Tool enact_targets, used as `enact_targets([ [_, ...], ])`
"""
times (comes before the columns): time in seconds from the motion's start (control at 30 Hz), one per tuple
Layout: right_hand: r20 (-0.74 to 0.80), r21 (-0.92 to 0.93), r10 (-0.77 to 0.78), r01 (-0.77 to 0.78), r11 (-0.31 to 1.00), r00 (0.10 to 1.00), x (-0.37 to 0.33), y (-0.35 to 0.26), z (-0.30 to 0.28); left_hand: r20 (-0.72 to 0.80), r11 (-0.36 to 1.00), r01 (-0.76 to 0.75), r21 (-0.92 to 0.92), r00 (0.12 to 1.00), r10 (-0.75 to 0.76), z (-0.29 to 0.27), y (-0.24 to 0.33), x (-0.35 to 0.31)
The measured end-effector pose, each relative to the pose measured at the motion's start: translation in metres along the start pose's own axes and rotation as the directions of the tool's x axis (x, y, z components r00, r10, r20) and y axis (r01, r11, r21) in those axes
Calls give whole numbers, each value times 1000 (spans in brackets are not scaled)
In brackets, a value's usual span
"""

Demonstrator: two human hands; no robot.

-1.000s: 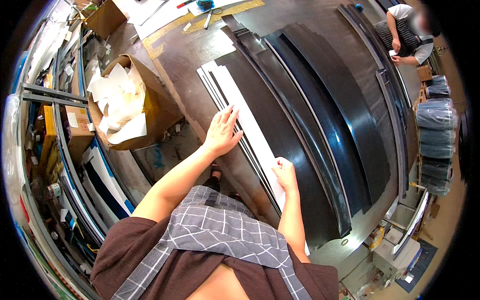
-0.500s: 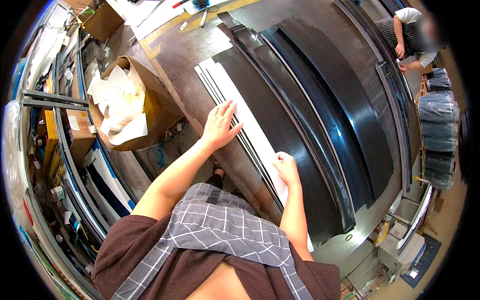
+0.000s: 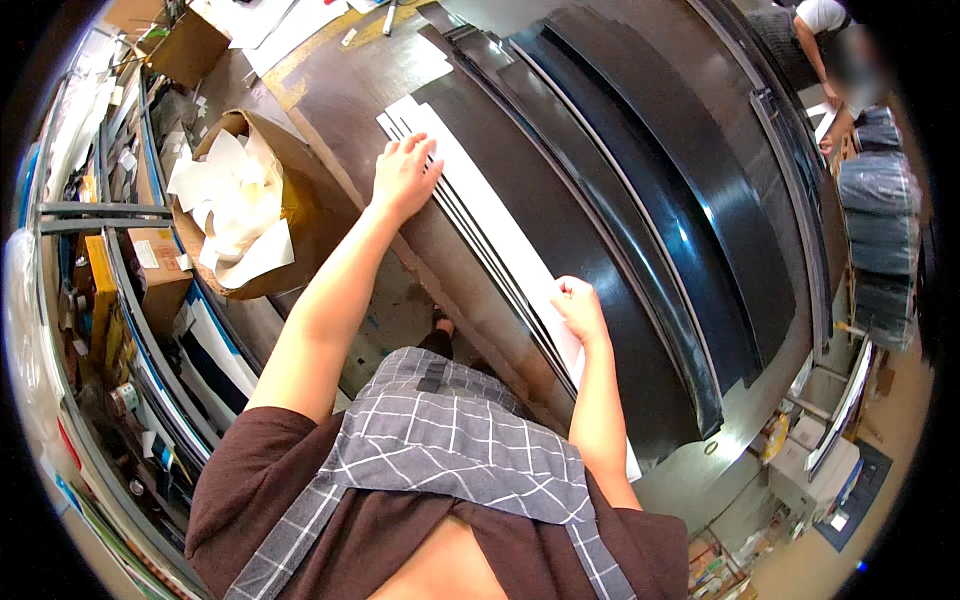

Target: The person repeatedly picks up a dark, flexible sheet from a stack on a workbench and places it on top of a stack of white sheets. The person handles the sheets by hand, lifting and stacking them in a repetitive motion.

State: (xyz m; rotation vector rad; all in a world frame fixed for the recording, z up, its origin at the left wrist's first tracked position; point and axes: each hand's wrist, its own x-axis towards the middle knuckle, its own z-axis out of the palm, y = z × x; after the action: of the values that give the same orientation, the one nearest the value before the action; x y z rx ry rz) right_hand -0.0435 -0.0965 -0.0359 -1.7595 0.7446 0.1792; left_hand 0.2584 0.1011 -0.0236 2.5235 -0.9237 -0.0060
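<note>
A long white strip [image 3: 483, 190] lies slantwise along the near edge of a stack of black sheets [image 3: 560, 225]. Narrow dark and white strips show in layers along its left side. My left hand [image 3: 405, 180] rests near the strip's far end, fingers spread a little and bent over the layered edges. Farther down the strip, my right hand [image 3: 581, 312] is closed, with thumb and fingertips pinched together at the white surface. Whatever sits in that pinch is too small to make out.
Left of the worktable [image 3: 340, 90] stands a cardboard box [image 3: 290, 205] filled with white scraps. A rack [image 3: 110, 218] of sheets and boxes lines the left side. Glossy dark curved panels [image 3: 650, 215] cover the table's middle. Another person [image 3: 800, 50] works at the far right, near wrapped rolls [image 3: 880, 210].
My left hand has slid along the white strip toward its far end. My right hand stays closed at about the same place on the strip. The other person's arms have shifted.
</note>
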Motion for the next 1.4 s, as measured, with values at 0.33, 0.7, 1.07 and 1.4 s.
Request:
enact_targets([
  [0.33,117,-207,223,-196,959,968,-95,28,-62,45,985,1,174,999,-9,-1,11,13],
  [0.7,-196,-247,378,-418,874,905,-196,101,-89,138,952,68,299,984,-114,4,-2,30],
  [1.07,-219,-338,361,-418,844,906,-196,101,-92,171,931,66,359,976,-135,12,0,34],
  [1.4,-248,-358,394,-462,812,885,-196,87,-88,169,919,68,389,975,-144,11,3,32],
])
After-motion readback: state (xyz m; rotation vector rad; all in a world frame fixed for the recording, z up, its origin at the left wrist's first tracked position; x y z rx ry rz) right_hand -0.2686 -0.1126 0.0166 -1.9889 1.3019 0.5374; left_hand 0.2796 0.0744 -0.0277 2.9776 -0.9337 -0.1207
